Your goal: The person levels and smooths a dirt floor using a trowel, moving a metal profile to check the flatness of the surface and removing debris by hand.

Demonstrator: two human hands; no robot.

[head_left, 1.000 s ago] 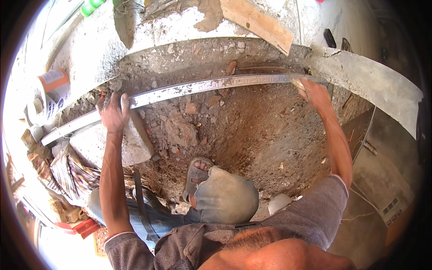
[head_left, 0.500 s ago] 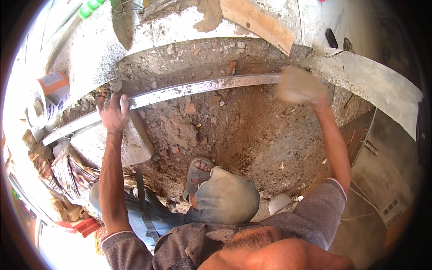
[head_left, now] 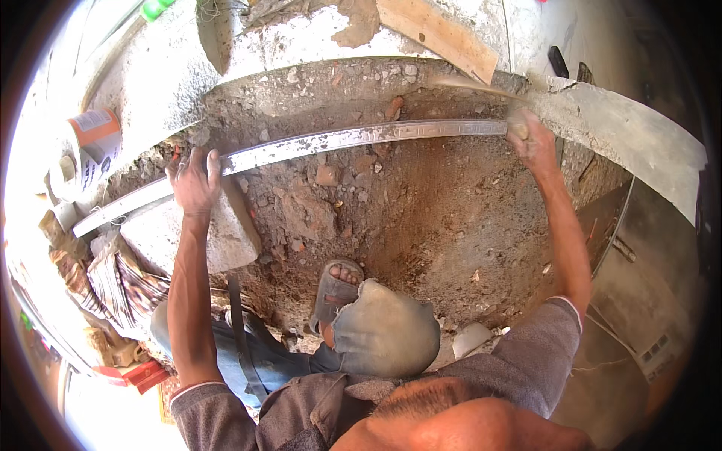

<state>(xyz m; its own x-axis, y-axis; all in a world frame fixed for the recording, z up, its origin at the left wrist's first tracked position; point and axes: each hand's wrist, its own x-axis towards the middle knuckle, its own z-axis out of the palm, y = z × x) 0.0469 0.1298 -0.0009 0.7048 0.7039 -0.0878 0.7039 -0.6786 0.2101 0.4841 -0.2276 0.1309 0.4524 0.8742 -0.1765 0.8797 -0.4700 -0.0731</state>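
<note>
A long silver metal straightedge (head_left: 331, 141), spotted with dirt, lies across the dug-out earth from the left toward the right. My left hand (head_left: 195, 180) grips it near its left part, the fingers over its far edge, above a pale stone block (head_left: 237, 233). At the straightedge's right end is my right hand (head_left: 532, 141), closed on a flat tan board-like tool (head_left: 481, 88). That tool is smeared by motion and seen nearly edge-on, so its exact kind cannot be made out.
Rubble and loose soil (head_left: 444, 218) fill the dug-out ground. A wooden plank (head_left: 440, 34) and a pale curved slab (head_left: 632, 128) border its far side. An orange-and-white bucket (head_left: 98, 139) and striped cloth (head_left: 124, 289) lie left. My sandalled foot (head_left: 338, 289) rests in the soil.
The tan tool has swung from broad side up, over the straightedge's right end, to nearly edge-on and farther away. That end is now uncovered. My left hand keeps its hold.
</note>
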